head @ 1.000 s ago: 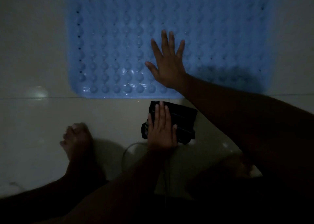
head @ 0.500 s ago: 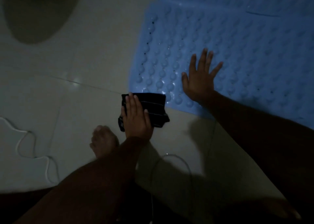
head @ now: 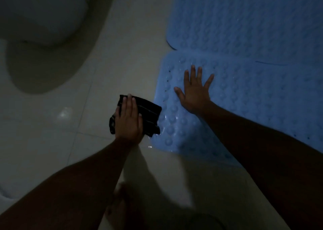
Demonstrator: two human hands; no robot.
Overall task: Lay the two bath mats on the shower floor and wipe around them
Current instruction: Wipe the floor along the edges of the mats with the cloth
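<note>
1. Change of position: compared with the views a second and half a second earlier, the left hand (head: pixel 128 119) and the black cloth (head: pixel 150 115) under it have travelled from the floor below the near mat's bottom edge, round its lower-left corner, to its left edge. The cloth now touches that edge, with its right side just over the rim.
2. Change of view: the camera has swung left. A second blue mat (head: pixel 244 16) is now visible beyond the near mat (head: pixel 244 98); the two overlap or abut along a seam, and which cannot be told.
3. Left hand state: palm down, fingers (head: pixel 129 104) extended and pressed flat on the cloth. The cloth is pinned under the palm, not clenched.
4. Right hand (head: pixel 194 93) state: fingers spread wide, released, grasping nothing. The palm bears on the near mat, apparently to hold it in place.
5. Meaning for the task: both mats appear laid. Wiping is judged to be in progress, with the bottom edge likely covered and the left side now being worked.
6. Surface: the floor (head: pixel 52 133) is pale glossy tile with visible grout lines. Highlights near the mat corner suggest water. The mats carry rows of raised bumps and small holes.
7. Room: lighting is dim. A rounded white fixture (head: pixel 40 14), probably a toilet, occupies the upper left and casts a broad shadow. A bare foot (head: pixel 120 200) is faintly visible at the bottom.
</note>
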